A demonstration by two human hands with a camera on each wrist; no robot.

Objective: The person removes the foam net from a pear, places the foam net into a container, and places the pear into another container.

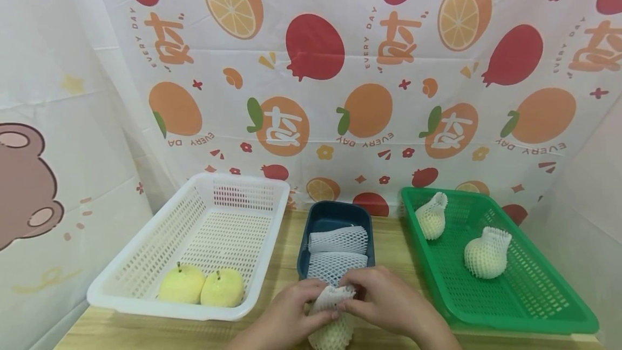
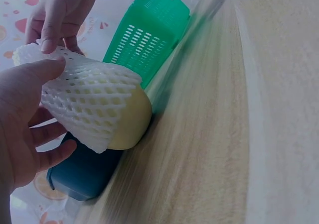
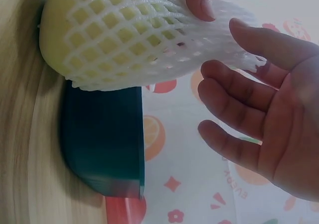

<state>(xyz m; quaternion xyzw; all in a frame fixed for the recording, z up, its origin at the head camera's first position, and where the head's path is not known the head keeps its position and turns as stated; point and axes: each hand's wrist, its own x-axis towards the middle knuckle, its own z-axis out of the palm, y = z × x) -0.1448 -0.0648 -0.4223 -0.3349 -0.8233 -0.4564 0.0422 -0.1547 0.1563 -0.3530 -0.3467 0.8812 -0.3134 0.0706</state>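
Observation:
A yellow pear (image 2: 133,122) stands on the wooden table, its upper part inside a white foam net sleeve (image 2: 89,97). In the left wrist view the pear's bottom shows bare below the net. My left hand (image 1: 289,315) pinches the net near its top from the left, its other fingers spread beside it. From the right, my right hand (image 1: 389,301) pinches the gathered upper end of the net between thumb and fingers. Right behind the hands, a dark blue bin (image 1: 335,209) holds more foam nets (image 1: 337,241).
On the left is a white basket (image 1: 272,247) with two bare pears (image 1: 182,284) at its near end. To the right stands a green basket (image 1: 534,323) with two net-covered pears (image 1: 486,255). A fruit-print cloth (image 1: 316,123) hangs behind the table.

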